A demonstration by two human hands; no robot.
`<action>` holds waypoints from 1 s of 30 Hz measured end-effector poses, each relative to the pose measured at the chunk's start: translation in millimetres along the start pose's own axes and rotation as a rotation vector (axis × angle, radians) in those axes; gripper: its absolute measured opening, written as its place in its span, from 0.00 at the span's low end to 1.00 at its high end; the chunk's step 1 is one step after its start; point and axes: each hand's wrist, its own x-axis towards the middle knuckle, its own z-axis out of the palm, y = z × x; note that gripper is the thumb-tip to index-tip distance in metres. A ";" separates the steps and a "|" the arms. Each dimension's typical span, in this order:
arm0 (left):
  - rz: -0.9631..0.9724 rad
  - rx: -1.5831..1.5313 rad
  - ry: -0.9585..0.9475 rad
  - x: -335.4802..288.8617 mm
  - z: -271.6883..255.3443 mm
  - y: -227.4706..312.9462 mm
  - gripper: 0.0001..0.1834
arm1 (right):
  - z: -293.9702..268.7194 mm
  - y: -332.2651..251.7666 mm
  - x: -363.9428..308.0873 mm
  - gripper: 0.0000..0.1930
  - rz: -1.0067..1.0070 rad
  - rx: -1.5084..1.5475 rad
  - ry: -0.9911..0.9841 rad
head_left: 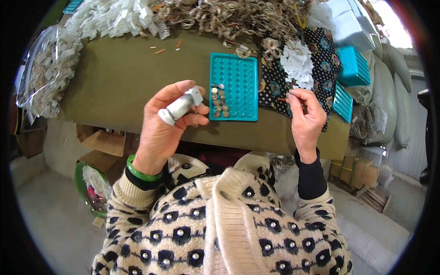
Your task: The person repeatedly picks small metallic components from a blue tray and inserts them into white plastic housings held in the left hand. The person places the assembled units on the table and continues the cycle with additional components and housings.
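My left hand [158, 123], with a green bangle [143, 170] at its wrist, is wrapped round a white tubular piece [179, 108]. That piece has a round flared end and a small squarish white block at its other end. My right hand [308, 117] hovers over the dark patterned cloth [270, 98], thumb and fingers pinched together. A thin orange-brown strip [282, 99] shows at its fingertips; whether it is held cannot be told. Between the hands lies a teal tray [243, 87] with rows of hollows. Several small round gold-coloured pieces [217, 104] sit at its left side.
Small white tags [298, 62] are heaped on the cloth. Piles of white pieces [123, 20] and tangled brownish rings [229, 18] line the table's far edge. A clear bag [52, 68] stands left; stacked teal trays [353, 66] and sacks [387, 101] stand right.
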 end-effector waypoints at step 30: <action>-0.138 -0.150 0.020 -10.2 -0.5 6.5 0.17 | 88.4 -91.3 19.3 0.10 -0.454 0.168 -0.469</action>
